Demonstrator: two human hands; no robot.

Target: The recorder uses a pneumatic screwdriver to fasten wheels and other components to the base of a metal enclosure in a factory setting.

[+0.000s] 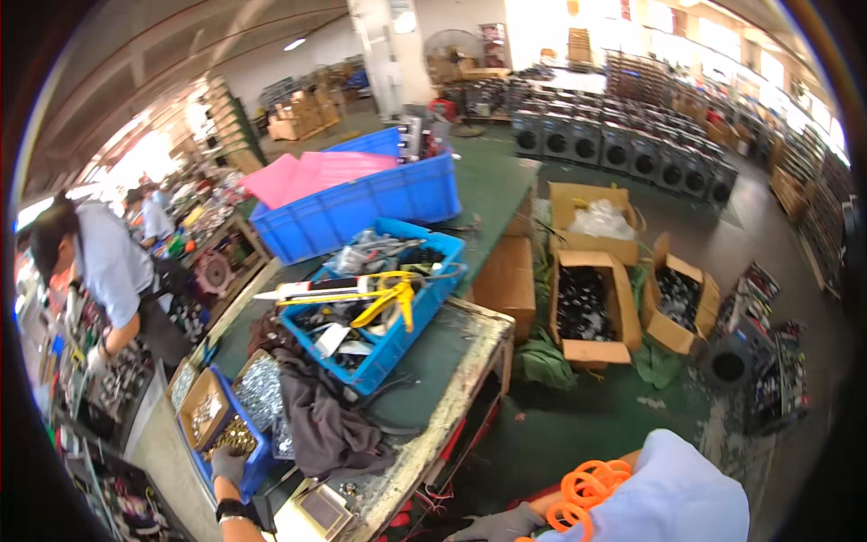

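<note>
My left hand point(229, 466), in a grey glove, reaches into small brass-coloured metal pieces point(237, 435) in a blue bin point(257, 463). Its fingers are bunched together at the pile's near edge; whether they pinch any piece is hidden. Beside that pile are a cardboard tray of pale small parts point(204, 406) and a heap of silvery fasteners point(259, 387). My right hand point(502, 524), also gloved in grey, is low at the picture's bottom edge, next to an orange coiled hose point(587, 488). The frame edge cuts off its fingers, so its grip does not show.
A dark cloth point(327, 420) lies right of the bins. Behind it, a blue crate point(361, 369) holds tools and a yellow caulking gun point(388, 303). A larger blue crate point(361, 203) stands farther back. Open cartons point(593, 352) sit right of the worn bench point(452, 361). A co-worker point(113, 262) stands left.
</note>
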